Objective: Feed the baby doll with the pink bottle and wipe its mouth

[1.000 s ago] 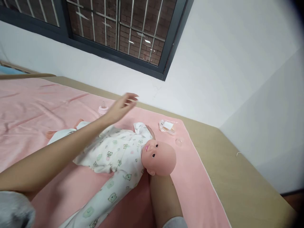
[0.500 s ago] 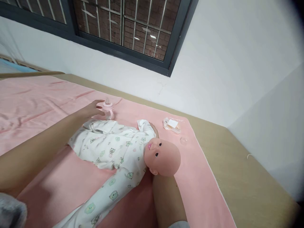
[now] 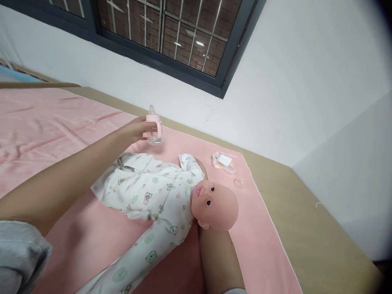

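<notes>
My left hand [image 3: 139, 128] is closed around a clear baby bottle [image 3: 154, 138] with a pink collar and handle. The bottle is nearly upright, teat up, just above the blanket. A baby doll [image 3: 217, 206] in a white printed outfit [image 3: 165, 190] lies on its back, head to the right. My right forearm [image 3: 219, 253] passes under its neck. Most of my right hand [image 3: 201, 166] is hidden behind the doll; its visible part wraps the far shoulder.
Beyond the doll's head lie a small clear packet [image 3: 224, 161] with a white label and a clear round cap [image 3: 238, 182]. The pink blanket [image 3: 260, 237] covers much of a wooden surface [image 3: 294, 212]. A white wall and barred window stand behind.
My left hand has taken hold of the baby bottle, lifted it and moved it right. The doll stays cradled on my right arm; the view has shifted slightly.
</notes>
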Demonstrator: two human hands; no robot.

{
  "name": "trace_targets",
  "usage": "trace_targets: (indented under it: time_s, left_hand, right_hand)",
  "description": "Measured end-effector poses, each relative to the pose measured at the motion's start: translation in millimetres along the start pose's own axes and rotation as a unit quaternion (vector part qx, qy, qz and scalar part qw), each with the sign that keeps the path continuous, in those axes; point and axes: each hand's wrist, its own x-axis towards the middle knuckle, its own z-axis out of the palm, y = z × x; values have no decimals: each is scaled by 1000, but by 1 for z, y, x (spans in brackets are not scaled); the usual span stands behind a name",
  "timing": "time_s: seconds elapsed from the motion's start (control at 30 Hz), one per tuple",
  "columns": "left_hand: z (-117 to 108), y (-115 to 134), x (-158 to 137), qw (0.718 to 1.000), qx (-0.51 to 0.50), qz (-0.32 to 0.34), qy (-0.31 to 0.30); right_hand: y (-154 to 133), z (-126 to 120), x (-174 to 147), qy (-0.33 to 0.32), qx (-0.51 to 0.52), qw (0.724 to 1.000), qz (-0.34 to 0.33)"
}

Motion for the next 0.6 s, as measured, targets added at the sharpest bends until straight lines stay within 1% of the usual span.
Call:
trace_targets:
  time_s: [0.1,0.17,0.23,0.27,0.3,0.33,0.37,0.4,0.43,0.47,0.5,0.53,0.57,0.6]
  left_hand:
    - [17,27,-6,998,-54,20,-7]
    - [28,43,-14,996,-83,32,-29]
    - [37,55,-23,992,-108,45,-44]
    - [41,59,-28,990,-120,52,-52]
    - [43,62,-33,988,-130,60,-61]
    - [45,64,-37,986,-135,67,-70]
    - [45,65,-41,985,-134,78,-76]
    - [45,65,-45,984,-125,97,-79]
    - [43,66,-49,982,-110,128,-80]
    - [41,67,-53,979,-87,165,-85]
    - [38,69,-57,973,-59,203,-96]
    - [34,71,-61,964,-27,239,-115]
    - [31,74,-66,953,13,266,-144]
    - [29,78,-70,940,54,286,-178]
  right_hand:
    - [-15,-14,-4,12,-30,999,-8]
    - [-36,-30,-11,13,-76,997,7]
    - [-64,-51,-20,0,-168,984,63]
    - [-80,-62,-26,-14,-230,967,108]
    - [-96,-73,-31,-41,-305,937,168]
    - [-111,-83,-36,-99,-385,884,244]
    - [-125,-91,-40,-171,-460,815,307]
    - [-136,-98,-42,-263,-522,728,358]
    - [-145,-103,-43,-333,-579,643,374]
    - [-151,-107,-43,-403,-612,560,387]
    - [-153,-108,-43,-461,-624,493,394]
    - [-154,-109,-42,-503,-622,446,401]
    - [-152,-108,-40,-522,-614,433,404]
    - [-150,-108,-39,-505,-611,481,375]
